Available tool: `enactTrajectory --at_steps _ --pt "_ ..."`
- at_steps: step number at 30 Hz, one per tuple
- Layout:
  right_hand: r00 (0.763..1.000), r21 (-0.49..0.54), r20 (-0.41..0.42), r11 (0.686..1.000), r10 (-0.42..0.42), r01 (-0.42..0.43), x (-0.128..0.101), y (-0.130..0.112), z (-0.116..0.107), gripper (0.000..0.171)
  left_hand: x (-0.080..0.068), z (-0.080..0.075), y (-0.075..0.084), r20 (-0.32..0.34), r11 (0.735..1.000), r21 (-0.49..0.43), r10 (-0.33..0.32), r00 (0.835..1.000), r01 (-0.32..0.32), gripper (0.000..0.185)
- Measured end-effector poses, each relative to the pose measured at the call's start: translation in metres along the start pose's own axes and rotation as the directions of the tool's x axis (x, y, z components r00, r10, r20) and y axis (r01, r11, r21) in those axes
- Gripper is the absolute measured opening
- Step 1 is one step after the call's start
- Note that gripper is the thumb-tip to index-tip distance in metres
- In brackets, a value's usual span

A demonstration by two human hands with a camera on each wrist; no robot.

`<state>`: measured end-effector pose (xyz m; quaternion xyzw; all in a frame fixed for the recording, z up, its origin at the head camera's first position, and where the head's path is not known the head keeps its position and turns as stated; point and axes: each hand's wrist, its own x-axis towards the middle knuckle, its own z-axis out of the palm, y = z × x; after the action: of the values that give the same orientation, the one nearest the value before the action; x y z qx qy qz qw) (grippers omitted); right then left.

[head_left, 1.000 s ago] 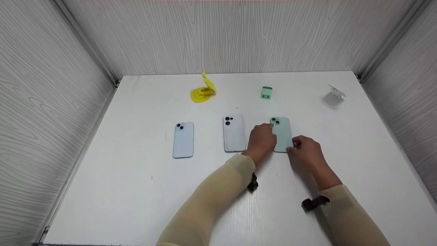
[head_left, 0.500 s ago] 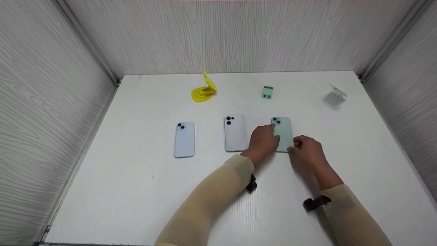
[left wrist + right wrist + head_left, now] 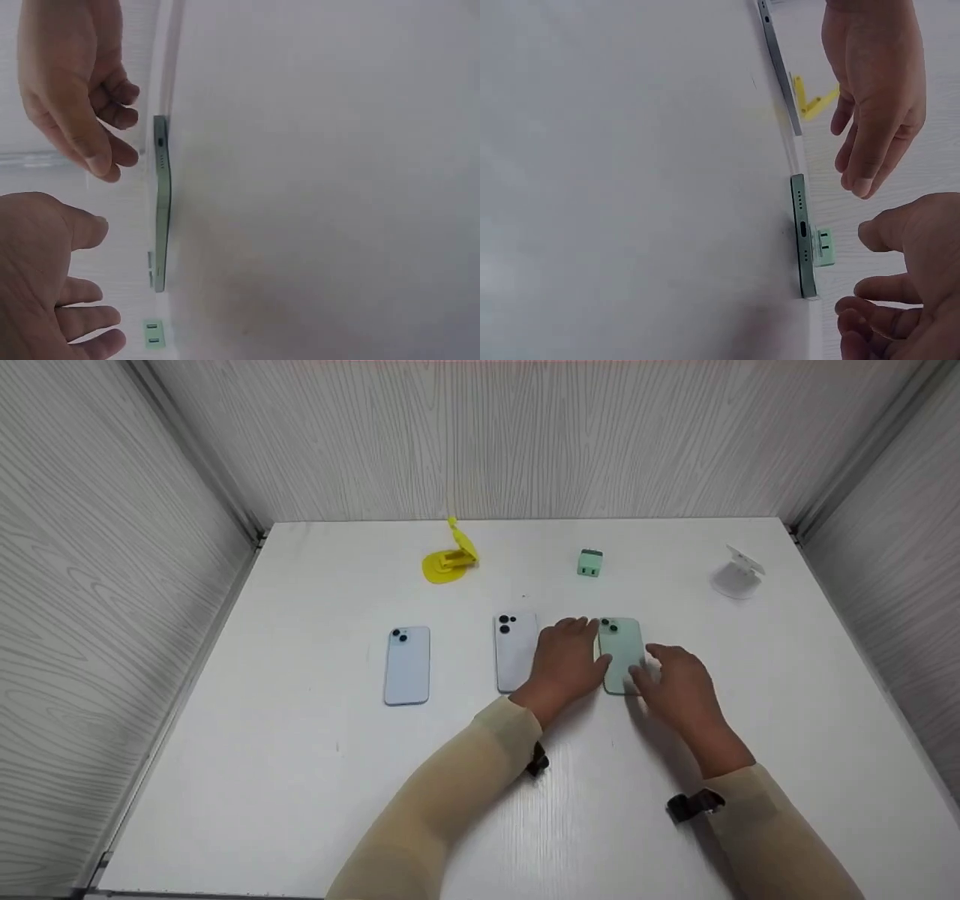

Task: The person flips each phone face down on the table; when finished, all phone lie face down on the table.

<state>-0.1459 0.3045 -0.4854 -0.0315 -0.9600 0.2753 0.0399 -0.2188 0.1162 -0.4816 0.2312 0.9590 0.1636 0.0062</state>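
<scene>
A pale green phone (image 3: 622, 660) lies flat on the white table, back up, its two camera lenses at the far left corner. Both hands hover beside it, holding nothing. My left hand (image 3: 566, 660) is at its left side, fingers extended, partly covering a pale lilac phone (image 3: 514, 649). On the other side is my right hand (image 3: 679, 690), with thumb and fingers spread apart. In the left wrist view a gap shows between the left hand (image 3: 52, 277) and the green phone (image 3: 162, 202). The right wrist view shows the right hand (image 3: 919, 277) likewise apart from it.
A light blue phone (image 3: 407, 667) lies to the left. Along the back stand a yellow folding phone stand (image 3: 448, 561), a green plug adapter (image 3: 590, 563) and a white stand (image 3: 738, 574). Wood-grain panels (image 3: 510, 442) enclose the back and sides.
Both hands have let go of the green phone and lifted off it. The left hand has drawn back slightly to the left with its fingers straightened; the right hand's fingers have spread. The phone stays put.
</scene>
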Motion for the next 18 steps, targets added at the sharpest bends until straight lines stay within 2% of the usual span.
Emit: enactTrajectory --at_steps 4,7,12,18 --pt "0.989 -0.135 -0.095 0.986 -0.115 0.101 0.002 -0.002 -0.002 0.063 -0.002 -0.011 -0.012 -0.02 0.995 0.095 -0.005 1.0 0.007 0.075" --pt "0.98 -0.228 -0.12 0.965 -0.161 0.131 0.004 -0.002 -0.005 0.068 -0.004 -0.017 -0.022 -0.032 0.988 0.155 -0.012 0.999 0.017 0.082" --pt "0.981 -0.301 -0.104 0.945 -0.165 0.127 0.008 -0.004 -0.011 0.075 -0.007 -0.027 -0.039 -0.057 0.981 0.191 -0.032 0.998 0.042 0.091" --pt "0.991 -0.281 -0.055 0.954 -0.122 0.102 0.011 -0.003 -0.018 0.083 -0.012 -0.041 -0.061 -0.103 0.981 0.183 -0.05 0.993 0.069 0.092"
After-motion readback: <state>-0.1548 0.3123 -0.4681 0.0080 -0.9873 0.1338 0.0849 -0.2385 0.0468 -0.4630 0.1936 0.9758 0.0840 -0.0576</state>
